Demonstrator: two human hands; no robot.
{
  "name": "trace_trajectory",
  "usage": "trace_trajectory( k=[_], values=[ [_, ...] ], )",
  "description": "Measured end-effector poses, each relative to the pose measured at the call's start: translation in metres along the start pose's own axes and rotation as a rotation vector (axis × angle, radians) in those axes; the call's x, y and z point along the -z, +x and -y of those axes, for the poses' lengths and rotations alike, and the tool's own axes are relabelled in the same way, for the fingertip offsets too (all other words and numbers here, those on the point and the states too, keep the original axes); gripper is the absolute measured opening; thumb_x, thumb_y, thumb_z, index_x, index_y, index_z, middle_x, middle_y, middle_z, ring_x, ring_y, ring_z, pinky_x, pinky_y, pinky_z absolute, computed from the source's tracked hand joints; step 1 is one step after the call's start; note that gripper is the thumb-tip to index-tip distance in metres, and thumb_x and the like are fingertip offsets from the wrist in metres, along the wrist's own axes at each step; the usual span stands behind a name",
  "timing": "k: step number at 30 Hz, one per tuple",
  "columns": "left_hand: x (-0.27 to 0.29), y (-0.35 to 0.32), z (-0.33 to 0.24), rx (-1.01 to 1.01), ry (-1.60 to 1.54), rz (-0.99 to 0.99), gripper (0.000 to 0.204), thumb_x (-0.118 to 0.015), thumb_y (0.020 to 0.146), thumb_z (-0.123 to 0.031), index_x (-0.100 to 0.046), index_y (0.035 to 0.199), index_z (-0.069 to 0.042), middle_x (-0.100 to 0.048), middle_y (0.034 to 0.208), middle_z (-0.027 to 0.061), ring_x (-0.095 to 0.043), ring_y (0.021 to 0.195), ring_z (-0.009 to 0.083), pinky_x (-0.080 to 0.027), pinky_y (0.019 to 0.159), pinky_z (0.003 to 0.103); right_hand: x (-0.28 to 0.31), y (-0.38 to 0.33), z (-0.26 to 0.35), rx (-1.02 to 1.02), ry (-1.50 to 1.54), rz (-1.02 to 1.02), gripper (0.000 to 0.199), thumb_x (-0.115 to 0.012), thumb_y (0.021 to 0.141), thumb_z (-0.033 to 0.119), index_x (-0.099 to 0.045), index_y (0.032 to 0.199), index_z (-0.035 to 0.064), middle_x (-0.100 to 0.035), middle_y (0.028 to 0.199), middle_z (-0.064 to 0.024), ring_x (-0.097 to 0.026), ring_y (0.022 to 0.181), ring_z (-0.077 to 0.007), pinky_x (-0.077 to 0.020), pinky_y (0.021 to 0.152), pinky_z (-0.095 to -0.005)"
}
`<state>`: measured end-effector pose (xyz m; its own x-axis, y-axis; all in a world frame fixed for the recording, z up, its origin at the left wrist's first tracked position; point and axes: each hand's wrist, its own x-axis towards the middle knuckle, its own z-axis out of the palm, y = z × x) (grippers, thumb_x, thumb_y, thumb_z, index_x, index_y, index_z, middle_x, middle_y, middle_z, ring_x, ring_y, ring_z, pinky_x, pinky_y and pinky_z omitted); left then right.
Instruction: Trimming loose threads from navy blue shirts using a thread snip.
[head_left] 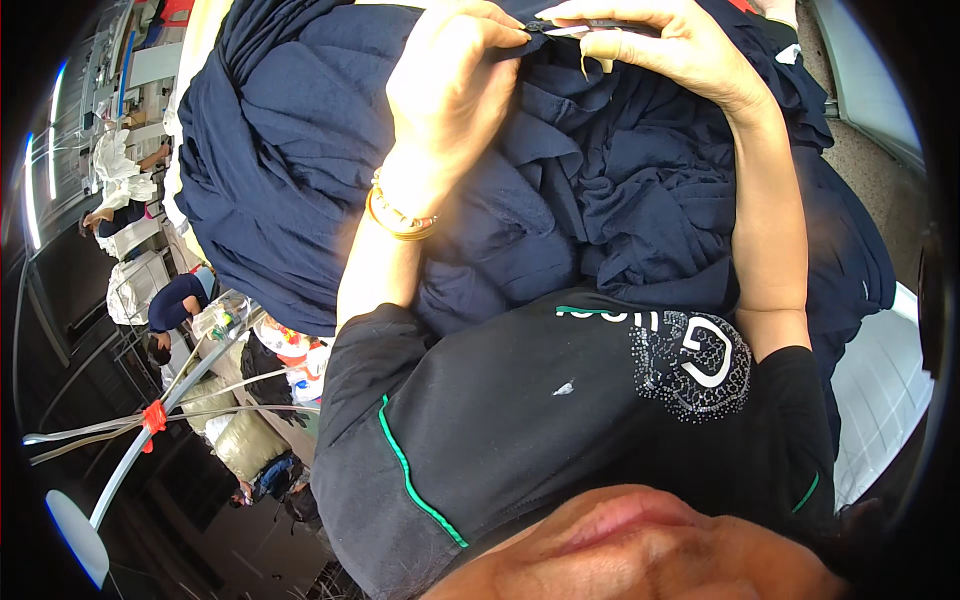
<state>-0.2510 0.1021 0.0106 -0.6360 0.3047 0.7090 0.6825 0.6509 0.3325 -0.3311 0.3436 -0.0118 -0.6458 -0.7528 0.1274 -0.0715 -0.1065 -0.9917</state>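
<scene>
The left hand (pixel 450 80) pinches navy fabric (pixel 540 190), while the right hand (pixel 690 50) clamps a slim metal tool (pixel 568 31) pointing lengthwise toward nine o'clock, just beside that pinch.

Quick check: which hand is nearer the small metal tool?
Right. The right hand holds the small metal tool between thumb and fingers, its thin end pointing left. The left hand is just left of that end, pinching the navy fabric.

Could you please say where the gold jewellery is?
In the head view's centre-left, the gold jewellery circles the wrist of the left hand, over navy fabric.
</scene>
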Motion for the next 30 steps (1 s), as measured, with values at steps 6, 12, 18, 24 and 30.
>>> trace_trajectory(
  k=[6,12,18,24,30],
  values=[
    [-0.003,0.004,-0.001,-0.022,-0.023,0.014,0.029,-0.076,0.07,0.016,-0.07,0.092,-0.001,-0.073,0.096,0.0102,-0.072,0.093,0.0233,-0.057,0.088,0.033,-0.002,-0.003,0.016,-0.019,0.008,-0.005,0.033,-0.072,0.095,0.002,-0.07,0.128,-0.0017,-0.076,0.106,-0.0082,-0.067,0.085,-0.0103,-0.0558,0.077,-0.0239],
    [-0.002,-0.001,-0.003,0.005,0.003,0.012,0.028,-0.077,0.071,0.016,-0.07,0.092,-0.001,-0.073,0.097,0.0112,-0.072,0.093,0.0233,-0.057,0.087,0.032,-0.005,0.002,0.0,0.034,-0.042,-0.01,0.032,-0.072,0.095,0.002,-0.071,0.127,-0.0014,-0.077,0.104,-0.0074,-0.067,0.083,-0.0093,-0.0555,0.075,-0.0233],
    [-0.007,0.004,0.0,-0.017,0.031,-0.017,0.022,-0.077,0.079,0.008,-0.07,0.098,-0.002,-0.073,0.098,0.0103,-0.071,0.094,0.0191,-0.057,0.084,0.03,0.003,-0.001,0.005,0.043,-0.038,-0.025,0.031,-0.072,0.095,0.002,-0.071,0.126,-0.0017,-0.077,0.103,-0.0079,-0.068,0.085,-0.0102,-0.0555,0.077,-0.0234],
    [-0.008,-0.002,0.002,0.663,-0.696,-0.032,0.015,-0.065,0.094,0.007,-0.063,0.108,0.003,-0.072,0.11,0.0117,-0.067,0.1,0.0137,-0.054,0.09,0.028,-0.007,0.005,-0.002,0.274,-0.123,-0.308,0.032,-0.072,0.095,0.002,-0.069,0.126,-0.0045,-0.075,0.1,-0.0082,-0.067,0.085,-0.0102,-0.0542,0.077,-0.0233],
    [-0.004,0.007,0.013,0.914,-0.887,-0.106,0.019,-0.067,0.097,0.002,-0.063,0.116,0.001,-0.069,0.112,0.0066,-0.064,0.1,0.0091,-0.052,0.09,0.024,-0.012,0.003,0.01,0.308,-0.199,-0.222,0.038,-0.072,0.094,-0.001,-0.065,0.131,-0.0052,-0.075,0.099,-0.0081,-0.066,0.082,-0.0106,-0.0534,0.074,-0.0232]
  ],
)
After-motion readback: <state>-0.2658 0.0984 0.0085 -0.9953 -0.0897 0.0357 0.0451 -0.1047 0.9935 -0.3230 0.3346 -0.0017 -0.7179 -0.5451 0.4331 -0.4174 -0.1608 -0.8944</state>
